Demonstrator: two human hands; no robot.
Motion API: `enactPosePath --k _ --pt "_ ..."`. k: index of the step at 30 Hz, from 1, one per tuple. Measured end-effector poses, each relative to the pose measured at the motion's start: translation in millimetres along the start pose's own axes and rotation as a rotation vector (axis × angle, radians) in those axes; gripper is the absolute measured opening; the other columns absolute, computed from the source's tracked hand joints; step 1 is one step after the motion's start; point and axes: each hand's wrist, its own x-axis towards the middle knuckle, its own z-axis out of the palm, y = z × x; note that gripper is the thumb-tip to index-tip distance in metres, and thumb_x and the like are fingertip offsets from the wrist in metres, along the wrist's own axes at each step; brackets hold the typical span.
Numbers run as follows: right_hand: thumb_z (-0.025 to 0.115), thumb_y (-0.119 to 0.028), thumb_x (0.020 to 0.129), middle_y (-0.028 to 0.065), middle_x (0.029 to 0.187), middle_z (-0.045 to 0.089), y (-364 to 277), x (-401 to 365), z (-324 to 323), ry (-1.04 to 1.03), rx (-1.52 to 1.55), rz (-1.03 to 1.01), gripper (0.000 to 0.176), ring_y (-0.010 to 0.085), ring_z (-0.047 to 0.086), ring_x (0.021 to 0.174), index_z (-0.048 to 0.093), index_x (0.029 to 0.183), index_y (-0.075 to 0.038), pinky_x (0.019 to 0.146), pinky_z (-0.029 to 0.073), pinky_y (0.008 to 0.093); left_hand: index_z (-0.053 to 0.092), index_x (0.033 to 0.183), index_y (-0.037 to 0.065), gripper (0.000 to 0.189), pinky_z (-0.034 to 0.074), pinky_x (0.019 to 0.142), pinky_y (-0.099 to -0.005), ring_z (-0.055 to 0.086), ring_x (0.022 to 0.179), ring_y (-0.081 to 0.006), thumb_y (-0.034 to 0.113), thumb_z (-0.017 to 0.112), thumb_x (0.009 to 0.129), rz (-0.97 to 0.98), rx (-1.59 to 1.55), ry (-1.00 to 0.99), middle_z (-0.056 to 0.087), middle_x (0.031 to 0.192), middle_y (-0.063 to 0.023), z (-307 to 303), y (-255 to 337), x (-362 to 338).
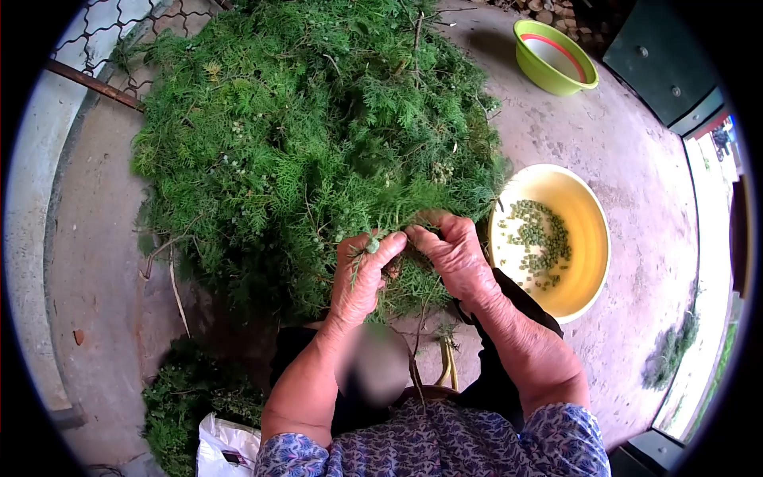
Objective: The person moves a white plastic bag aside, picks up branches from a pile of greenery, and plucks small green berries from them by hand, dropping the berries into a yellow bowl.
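Note:
My left hand (362, 274) is closed on a leafy conifer sprig (355, 262). A small green cone (371, 246) shows beside its thumb. Close on the right, my right hand (457, 254) has thumb and fingers pinched together, and their tips almost meet the left thumb. What lies in that pinch is hidden and slightly blurred. Both hands are over the near edge of a big heap of green conifer branches (262, 143). To the right of my right hand stands a yellow basin (592, 230) with many small green cones (542, 238) on its bottom.
A lime-green basin (584, 73) with a lighter one nested inside stands at the back right. More greenery (191, 381) lies at lower left beside a white bag (213, 441). A rusty bar (95, 85) crosses the upper left. A loose green clump (671, 350) lies far right.

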Motion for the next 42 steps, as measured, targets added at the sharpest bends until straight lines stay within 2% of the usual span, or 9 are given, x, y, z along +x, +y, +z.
enactPosePath --k 13,16,19,22,26,29,32,35,42 --pt "0.06 -0.021 0.085 0.0036 0.078 0.058 -8 6 -22 -0.144 0.814 0.176 0.015 0.0102 0.05 0.052 0.058 0.089 -0.007 0.041 0.035 0.0198 0.064 0.08 0.01 0.019 0.031 0.038 -0.0164 0.044 0.05 -0.0011 0.027 0.07 0.079 0.032 0.04 0.08 0.053 0.063 0.0068 9 4 4" --pt "0.065 -0.018 0.081 0.0015 0.079 0.059 -20 0 -11 -0.18 0.147 0.034 0.021 0.0055 0.051 0.056 0.062 0.097 -0.006 0.045 0.04 0.0194 0.064 0.083 0.008 0.015 0.033 0.043 -0.0175 0.045 0.054 -0.0009 0.022 0.066 0.081 0.054 0.077 0.026 0.055 0.065 0.0054 6 1 5" --pt "0.067 -0.021 0.076 0.0052 0.077 0.059 -6 3 0 -0.092 -0.51 -0.542 0.033 0.0166 0.057 0.065 0.059 0.102 -0.003 0.061 0.047 0.0283 0.062 0.089 0.007 0.009 0.035 0.042 -0.018 0.047 0.056 -0.0025 0.011 0.057 0.083 0.141 0.097 -0.043 0.057 0.072 0.0036 2 -9 10" --pt "0.069 -0.015 0.075 0.0086 0.076 0.058 -9 -2 5 -0.09 -0.569 -0.501 0.03 0.0226 0.058 0.069 0.059 0.1 -0.002 0.063 0.048 0.032 0.058 0.084 0.002 0.009 0.039 0.055 -0.0227 0.047 0.066 -0.0059 0.006 0.051 0.083 0.531 0.39 -0.049 0.055 0.071 0.002 -1 -20 18" --pt "0.068 -0.005 0.073 0.0108 0.078 0.059 -3 -6 14 -0.033 -0.683 -0.596 0.024 0.0242 0.059 0.071 0.06 0.096 -0.001 0.063 0.049 0.0311 0.058 0.083 0.002 0.01 0.04 0.055 -0.0208 0.049 0.068 -0.0062 0.005 0.049 0.084 0.371 0.462 -0.052 0.055 0.071 0.0016 -2 -24 19" --pt "0.068 -0.002 0.072 0.0123 0.083 0.06 -2 -9 18 0.047 -0.7 -0.771 0.025 0.0235 0.061 0.074 0.061 0.095 0.0 0.061 0.051 0.0286 0.058 0.082 0.003 0.011 0.039 0.051 -0.0206 0.05 0.064 -0.0061 0.003 0.047 0.085 0.239 -0.225 -0.153 0.054 0.069 0.0022 2 -26 19" --pt "0.065 -0.003 0.077 0.0088 0.077 0.061 -3 -11 18 0.064 -0.64 -0.731 0.022 0.0182 0.06 0.065 0.06 0.098 0.002 0.056 0.049 0.0258 0.056 0.078 0.004 0.015 0.037 0.046 -0.0206 0.049 0.06 -0.0054 -0.001 0.043 0.085 0.114 -0.146 -0.184 0.052 0.067 0.003 2 -16 14" --pt "0.063 -0.013 0.083 0.0007 0.056 0.051 -8 -11 11 -0.079 0.099 0.167 0.016 0.0054 0.046 0.049 0.062 0.09 0.001 0.044 0.039 0.0213 0.054 0.076 0.003 0.012 0.035 0.043 -0.0217 0.047 0.057 -0.0052 -0.001 0.046 0.084 0.185 -0.04 -0.055 0.051 0.065 0.0032 11 -16 14" --pt "0.06 -0.017 0.085 0.0031 0.069 0.058 -16 -20 0 -0.173 0.123 0.038 0.019 0.0053 0.049 0.049 0.061 0.093 0.001 0.042 0.04 0.0179 0.055 0.074 0.002 0.02 0.032 0.047 -0.0246 0.04 0.055 -0.0066 0.017 0.059 0.086 0.35 0.295 -0.032 0.048 0.061 0.0012 5 -12 12"
